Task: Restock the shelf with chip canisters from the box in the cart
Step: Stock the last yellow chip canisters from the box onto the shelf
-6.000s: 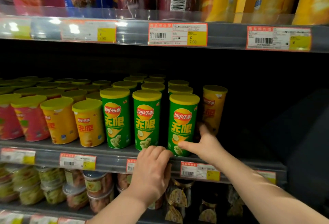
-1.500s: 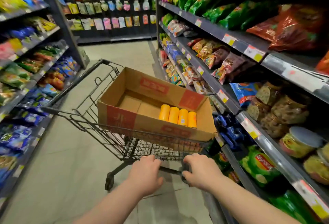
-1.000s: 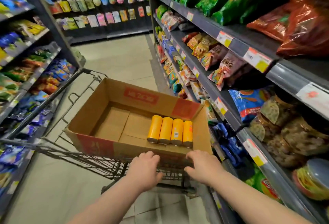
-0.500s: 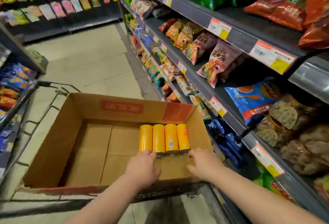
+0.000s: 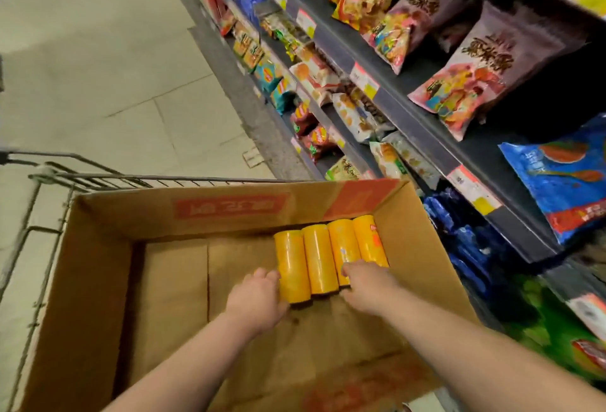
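Note:
Several yellow chip canisters (image 5: 319, 259) lie side by side at the far right of an open cardboard box (image 5: 98, 267) that sits in the wire cart (image 5: 98, 179). My left hand (image 5: 259, 297) is inside the box, with its fingers curled round the near end of the leftmost canister. My right hand (image 5: 367, 287) covers the near ends of the two right-hand canisters. Its thumb lies on top of one of them, and its fingers are hidden beyond it. The shelf with the canister rows is out of view.
Shelves (image 5: 423, 123) packed with snack bags run along the right, close to the box's right wall. A pale tiled aisle floor (image 5: 98, 67) stretches ahead and to the left of the cart. The left part of the box holds nothing.
I have leaned in over the box. Both hands moved forward from the box's near wall onto the near ends of the yellow canisters.

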